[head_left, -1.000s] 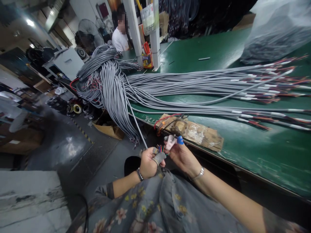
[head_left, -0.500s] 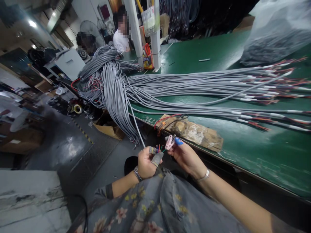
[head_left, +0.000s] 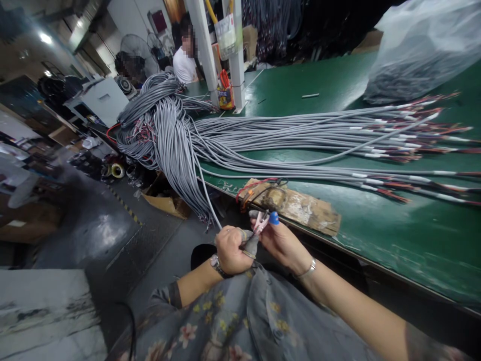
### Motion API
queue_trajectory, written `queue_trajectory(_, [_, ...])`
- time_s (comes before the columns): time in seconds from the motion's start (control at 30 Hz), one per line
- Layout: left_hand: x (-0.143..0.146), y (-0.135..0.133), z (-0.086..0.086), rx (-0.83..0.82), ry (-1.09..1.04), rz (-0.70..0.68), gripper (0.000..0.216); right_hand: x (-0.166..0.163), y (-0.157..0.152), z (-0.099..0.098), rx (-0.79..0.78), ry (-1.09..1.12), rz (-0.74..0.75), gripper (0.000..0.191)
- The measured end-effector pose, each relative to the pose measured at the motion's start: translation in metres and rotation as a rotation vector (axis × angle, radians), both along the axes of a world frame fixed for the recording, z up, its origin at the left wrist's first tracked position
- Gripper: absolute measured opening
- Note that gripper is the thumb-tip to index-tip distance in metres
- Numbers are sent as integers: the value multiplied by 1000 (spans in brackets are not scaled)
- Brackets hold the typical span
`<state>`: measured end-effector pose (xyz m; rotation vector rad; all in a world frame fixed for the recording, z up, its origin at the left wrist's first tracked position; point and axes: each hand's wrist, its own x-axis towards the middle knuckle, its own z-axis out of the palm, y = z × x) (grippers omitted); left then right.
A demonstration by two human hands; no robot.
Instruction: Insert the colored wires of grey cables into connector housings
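Observation:
My left hand [head_left: 230, 249] is closed around the end of a grey cable [head_left: 209, 198] that runs down from the pile on the green table [head_left: 394, 220]. Grey finger covers sit on its fingertips. My right hand [head_left: 281, 241] is closed on a small pink tool [head_left: 260, 222], with a blue cover on one fingertip. The tool's tip meets the cable end between my two hands, just in front of the table's edge. The coloured wire ends are hidden by my fingers.
A big bundle of grey cables [head_left: 233, 140] lies across the table and hangs over its left end. A worn wooden block [head_left: 296, 205] sits at the near edge. A plastic bag [head_left: 421, 50] is far right. Another person [head_left: 186, 55] sits beyond a white post [head_left: 236, 55].
My hands have come together: the pink tool now touches the cable end, and the coloured wires that fanned out above my left fingers are covered.

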<state>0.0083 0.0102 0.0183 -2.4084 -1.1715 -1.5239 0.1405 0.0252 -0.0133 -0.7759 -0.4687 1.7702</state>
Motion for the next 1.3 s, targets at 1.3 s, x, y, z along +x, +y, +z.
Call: queue_trajectory(1.3, [-34,-4,-38,-975,191,-119,16,28,-21,-34,-210,39,89,39])
